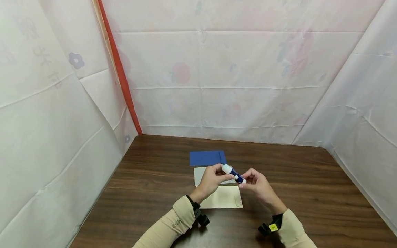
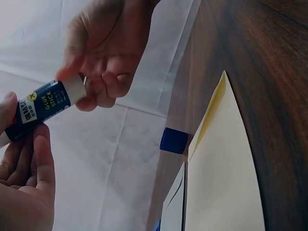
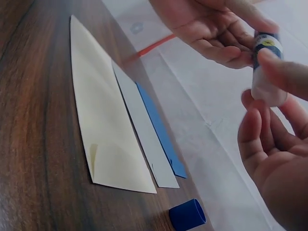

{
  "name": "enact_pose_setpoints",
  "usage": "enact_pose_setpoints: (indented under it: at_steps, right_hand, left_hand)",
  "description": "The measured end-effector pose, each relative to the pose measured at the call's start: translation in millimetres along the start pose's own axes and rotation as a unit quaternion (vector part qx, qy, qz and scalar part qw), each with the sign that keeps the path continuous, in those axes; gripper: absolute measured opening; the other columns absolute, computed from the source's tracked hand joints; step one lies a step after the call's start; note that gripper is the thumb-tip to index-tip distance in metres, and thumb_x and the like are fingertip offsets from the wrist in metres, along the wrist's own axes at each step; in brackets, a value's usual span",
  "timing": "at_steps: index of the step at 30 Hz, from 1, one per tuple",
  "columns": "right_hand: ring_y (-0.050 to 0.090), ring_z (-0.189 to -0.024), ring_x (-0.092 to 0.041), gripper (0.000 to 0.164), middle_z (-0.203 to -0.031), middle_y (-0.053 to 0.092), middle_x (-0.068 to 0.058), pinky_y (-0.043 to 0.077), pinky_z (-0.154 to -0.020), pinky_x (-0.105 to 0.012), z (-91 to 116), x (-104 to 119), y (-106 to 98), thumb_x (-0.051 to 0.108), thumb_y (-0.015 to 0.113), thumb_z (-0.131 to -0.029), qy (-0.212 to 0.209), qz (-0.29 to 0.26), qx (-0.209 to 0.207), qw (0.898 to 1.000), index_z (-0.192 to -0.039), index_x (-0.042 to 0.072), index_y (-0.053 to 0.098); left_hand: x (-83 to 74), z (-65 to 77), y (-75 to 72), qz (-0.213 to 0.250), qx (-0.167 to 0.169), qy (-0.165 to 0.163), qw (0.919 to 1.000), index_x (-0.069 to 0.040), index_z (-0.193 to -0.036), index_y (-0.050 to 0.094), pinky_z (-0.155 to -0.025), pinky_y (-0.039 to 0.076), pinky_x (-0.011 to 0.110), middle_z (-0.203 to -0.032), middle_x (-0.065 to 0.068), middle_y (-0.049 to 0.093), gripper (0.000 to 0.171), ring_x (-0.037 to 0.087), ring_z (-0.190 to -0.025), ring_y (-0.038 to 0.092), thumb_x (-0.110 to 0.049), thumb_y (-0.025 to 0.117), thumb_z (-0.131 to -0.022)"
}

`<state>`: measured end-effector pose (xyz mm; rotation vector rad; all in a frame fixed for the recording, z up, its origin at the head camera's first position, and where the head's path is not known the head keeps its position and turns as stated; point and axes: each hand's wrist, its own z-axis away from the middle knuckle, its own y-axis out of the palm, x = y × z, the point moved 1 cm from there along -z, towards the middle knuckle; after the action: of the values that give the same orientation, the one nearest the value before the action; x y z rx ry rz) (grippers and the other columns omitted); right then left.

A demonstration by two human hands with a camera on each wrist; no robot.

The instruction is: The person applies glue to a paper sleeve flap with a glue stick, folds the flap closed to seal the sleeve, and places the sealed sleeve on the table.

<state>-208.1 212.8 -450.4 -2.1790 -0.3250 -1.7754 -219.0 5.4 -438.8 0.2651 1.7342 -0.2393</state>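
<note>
Both hands hold a glue stick (image 1: 237, 175) tilted above the table, with a dark blue labelled barrel and white ends. My left hand (image 1: 211, 181) grips its barrel between thumb and fingers. At the other end, my right hand (image 1: 258, 186) pinches the white base (image 2: 74, 89) with thumb and fingertips. A blue cap (image 3: 187, 215) lies on the table, separate from the stick; the hands hide it in the head view. Below the hands is a cream envelope (image 1: 221, 198), its flap toward the right.
Beyond the cream envelope lie a pale grey envelope (image 1: 198, 176) and a blue envelope (image 1: 206, 158), in a row going away from me. The brown wood table (image 1: 149, 172) is bordered by white sheeting (image 1: 248, 69) at the back and both sides.
</note>
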Motion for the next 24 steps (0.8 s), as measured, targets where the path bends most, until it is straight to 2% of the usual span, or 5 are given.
enact_pose_setpoints:
  at_steps: [4, 7, 15, 20, 24]
  right_hand:
    - [0.061, -0.074, -0.006, 0.029, -0.088, 0.065, 0.007, 0.053, -0.066, -0.019, -0.9, 0.8, 3.4, -0.003, 0.073, -0.081, 0.008, 0.024, -0.025, 0.999, -0.099, -0.008, 0.052]
    - [0.064, -0.077, -0.005, 0.024, -0.088, 0.067, 0.009, 0.055, -0.070, -0.022, -1.6, 1.6, 4.3, 0.001, 0.071, -0.086, 0.018, 0.010, -0.024, 0.999, -0.103, -0.002, 0.054]
    - [0.071, -0.084, -0.008, 0.010, -0.094, 0.073, 0.003, 0.058, -0.075, -0.024, -0.7, 2.3, 0.6, 0.008, 0.050, -0.101, 0.019, -0.106, 0.034, 0.994, -0.107, 0.013, 0.057]
    - [0.069, -0.085, -0.007, 0.017, -0.097, 0.071, 0.003, 0.057, -0.075, -0.022, -0.4, 3.1, 0.2, -0.002, 0.051, -0.098, -0.015, -0.113, 0.042, 0.993, -0.102, 0.013, 0.058]
    - [0.065, -0.081, -0.005, 0.016, -0.095, 0.067, 0.007, 0.056, -0.072, -0.019, -0.9, 3.8, 2.9, -0.005, 0.065, -0.088, -0.032, -0.076, 0.008, 0.997, -0.095, 0.007, 0.057]
  left_hand:
    - [-0.6, 0.5, 0.6, -0.009, -0.004, 0.003, 0.9999, 0.005, -0.106, 0.067, -0.072, 0.052, 0.016, -0.103, 0.024, 0.069, 0.027, 0.001, -0.080, 0.063, -0.010, 0.075, -0.085]
    - [-1.3, 0.7, -0.9, -0.005, -0.012, 0.001, 0.9999, 0.004, -0.107, 0.067, -0.072, 0.053, 0.018, -0.100, 0.023, 0.069, 0.028, 0.002, -0.079, 0.063, -0.011, 0.074, -0.086]
    - [-2.1, 1.5, -4.7, 0.034, -0.011, -0.005, 0.9993, 0.007, -0.111, 0.065, -0.080, 0.054, 0.017, -0.108, 0.025, 0.067, 0.029, 0.002, -0.087, 0.065, -0.008, 0.072, -0.087]
    - [-1.0, 2.1, -5.1, 0.038, -0.004, -0.004, 0.9993, 0.007, -0.111, 0.064, -0.078, 0.055, 0.018, -0.105, 0.025, 0.068, 0.031, 0.003, -0.085, 0.066, -0.009, 0.073, -0.087]
    - [-0.9, 2.1, -4.7, 0.024, -0.001, 0.000, 0.9997, 0.006, -0.109, 0.065, -0.078, 0.056, 0.024, -0.101, 0.025, 0.068, 0.030, 0.004, -0.083, 0.066, -0.011, 0.074, -0.086]
